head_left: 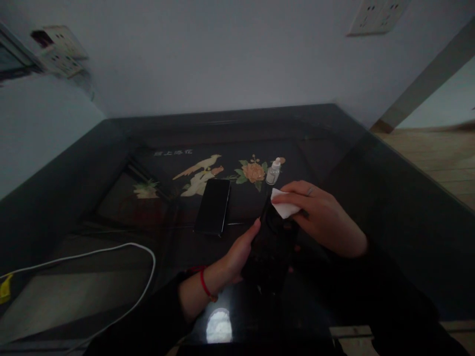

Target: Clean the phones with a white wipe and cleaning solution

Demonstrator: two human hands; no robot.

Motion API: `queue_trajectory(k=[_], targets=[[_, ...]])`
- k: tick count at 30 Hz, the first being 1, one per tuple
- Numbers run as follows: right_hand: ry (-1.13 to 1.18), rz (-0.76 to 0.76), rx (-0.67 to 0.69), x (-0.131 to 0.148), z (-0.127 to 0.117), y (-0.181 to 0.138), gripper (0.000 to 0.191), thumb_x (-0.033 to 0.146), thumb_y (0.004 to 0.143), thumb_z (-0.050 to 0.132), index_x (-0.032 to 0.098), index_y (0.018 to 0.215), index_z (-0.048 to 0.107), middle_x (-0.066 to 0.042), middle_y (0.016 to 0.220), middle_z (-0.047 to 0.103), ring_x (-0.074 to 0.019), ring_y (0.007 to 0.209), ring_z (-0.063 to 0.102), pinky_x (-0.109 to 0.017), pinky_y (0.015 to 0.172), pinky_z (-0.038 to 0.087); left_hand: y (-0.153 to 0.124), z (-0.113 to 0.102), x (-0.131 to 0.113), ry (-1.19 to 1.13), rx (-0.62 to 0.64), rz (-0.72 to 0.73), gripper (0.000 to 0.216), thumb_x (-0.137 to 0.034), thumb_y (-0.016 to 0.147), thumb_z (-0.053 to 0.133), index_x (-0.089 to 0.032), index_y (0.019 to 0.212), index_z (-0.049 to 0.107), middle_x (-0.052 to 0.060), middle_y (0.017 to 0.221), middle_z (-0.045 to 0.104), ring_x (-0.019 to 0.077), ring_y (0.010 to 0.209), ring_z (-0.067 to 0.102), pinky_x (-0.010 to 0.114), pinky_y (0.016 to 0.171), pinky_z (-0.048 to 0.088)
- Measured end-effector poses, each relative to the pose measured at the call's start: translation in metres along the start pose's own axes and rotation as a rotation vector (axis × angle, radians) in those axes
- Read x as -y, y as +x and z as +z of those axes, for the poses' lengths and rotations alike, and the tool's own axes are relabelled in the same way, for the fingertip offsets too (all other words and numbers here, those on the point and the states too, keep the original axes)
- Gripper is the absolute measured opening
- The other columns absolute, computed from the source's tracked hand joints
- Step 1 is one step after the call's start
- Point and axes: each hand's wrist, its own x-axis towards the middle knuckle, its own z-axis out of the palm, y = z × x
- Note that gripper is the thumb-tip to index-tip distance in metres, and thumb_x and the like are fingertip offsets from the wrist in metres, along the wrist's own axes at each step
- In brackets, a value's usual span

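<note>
My left hand [237,257] grips a dark, flat handheld device [272,242] from its left side, holding it above the glossy black table [389,198]. My right hand [322,215] pinches a small white cloth [284,203] and presses it on the upper end of that device. A ring shows on one right finger, and a red cord circles my left wrist. A small clear spray bottle [273,171] stands just beyond my right hand.
A black smartphone [213,206] lies face up on the table left of my hands. A white cable [111,257] loops across the near left. The tabletop carries a bird and flower inlay [222,170]. Wall sockets [376,15] sit above, and wooden floor [441,158] lies to the right.
</note>
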Motion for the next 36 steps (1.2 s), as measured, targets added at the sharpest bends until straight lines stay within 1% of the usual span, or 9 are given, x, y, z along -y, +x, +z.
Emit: queue_trajectory(k=[6,11,17,22,25,27,30,33,36], targets=[[-0.068,-0.106,-0.041,0.004,0.004,0.004,0.026,0.005,0.084,0.049,0.016,0.094,0.070,-0.008,0.096,0.071,-0.0230,0.089,0.064,-0.036,0.075,0.050,0.003,-0.004,0.003,0.001,0.040,0.030,0.066,-0.058,0.093,0.030,-0.009,0.132,0.053,0.018,0.109,0.069,0.0289,0.099,0.065,0.047,0.092,0.044],[-0.137,-0.167,-0.088,0.005,0.005,0.004,0.025,0.005,0.087,0.049,0.015,0.097,0.070,-0.008,0.096,0.073,-0.0222,0.091,0.065,-0.036,0.076,0.047,0.002,0.000,0.002,-0.028,-0.021,0.025,0.062,-0.055,0.095,0.029,-0.008,0.125,0.057,0.019,0.109,0.067,0.0294,0.101,0.064,0.047,0.087,0.049],[-0.174,-0.317,-0.070,0.020,0.012,0.004,0.023,0.010,0.093,0.047,0.013,0.095,0.070,-0.005,0.099,0.074,-0.0208,0.092,0.064,-0.038,0.087,0.048,0.003,-0.003,-0.002,-0.082,-0.115,0.174,0.037,-0.036,0.089,0.057,-0.018,0.121,0.056,0.009,0.123,0.058,0.0217,0.104,0.059,0.043,0.087,0.052],[-0.184,-0.388,-0.071,0.031,0.017,-0.004,0.026,0.011,0.093,0.047,0.016,0.079,0.069,-0.004,0.096,0.074,-0.0198,0.091,0.064,-0.039,0.091,0.049,0.004,-0.003,-0.004,-0.100,-0.146,0.254,0.038,-0.038,0.090,0.056,-0.017,0.121,0.056,0.009,0.122,0.058,0.0222,0.104,0.060,0.043,0.087,0.052],[-0.188,-0.408,-0.087,0.022,0.012,-0.016,0.028,0.011,0.092,0.047,0.018,0.075,0.068,-0.004,0.095,0.073,-0.0184,0.089,0.063,-0.039,0.090,0.051,0.003,-0.001,-0.007,-0.110,-0.149,0.289,0.049,-0.053,0.091,0.044,-0.018,0.122,0.057,0.010,0.117,0.063,0.0255,0.103,0.062,0.044,0.087,0.051],[-0.205,-0.387,-0.096,0.011,0.008,-0.023,0.025,0.012,0.091,0.048,0.019,0.080,0.069,-0.005,0.094,0.073,-0.0188,0.089,0.064,-0.038,0.088,0.052,0.001,-0.001,-0.010,-0.115,-0.116,0.277,0.061,-0.061,0.092,0.030,-0.018,0.126,0.056,0.013,0.113,0.066,0.0287,0.102,0.064,0.046,0.085,0.050],[-0.216,-0.239,-0.134,-0.006,0.004,-0.028,0.023,0.008,0.087,0.050,0.019,0.093,0.070,-0.007,0.095,0.072,-0.0221,0.089,0.064,-0.039,0.080,0.054,-0.001,0.000,-0.012,-0.119,-0.019,0.221,0.071,-0.065,0.091,0.020,-0.016,0.134,0.050,0.018,0.114,0.066,0.0316,0.102,0.064,0.049,0.081,0.051],[-0.160,-0.065,-0.227,-0.009,0.004,-0.024,0.030,0.003,0.082,0.051,0.019,0.100,0.069,-0.009,0.099,0.070,-0.0228,0.088,0.065,-0.038,0.075,0.056,-0.001,0.001,-0.010,-0.064,0.031,0.177,0.074,-0.064,0.092,0.019,-0.013,0.137,0.046,0.020,0.111,0.068,0.0312,0.099,0.066,0.049,0.079,0.051],[-0.086,-0.026,-0.241,-0.003,0.008,-0.017,0.031,0.001,0.081,0.051,0.016,0.101,0.069,-0.010,0.104,0.071,-0.0228,0.091,0.065,-0.038,0.079,0.056,0.000,0.004,-0.004,0.009,0.027,0.159,0.066,-0.060,0.093,0.026,-0.016,0.139,0.044,0.018,0.111,0.069,0.0295,0.097,0.067,0.048,0.084,0.050]])
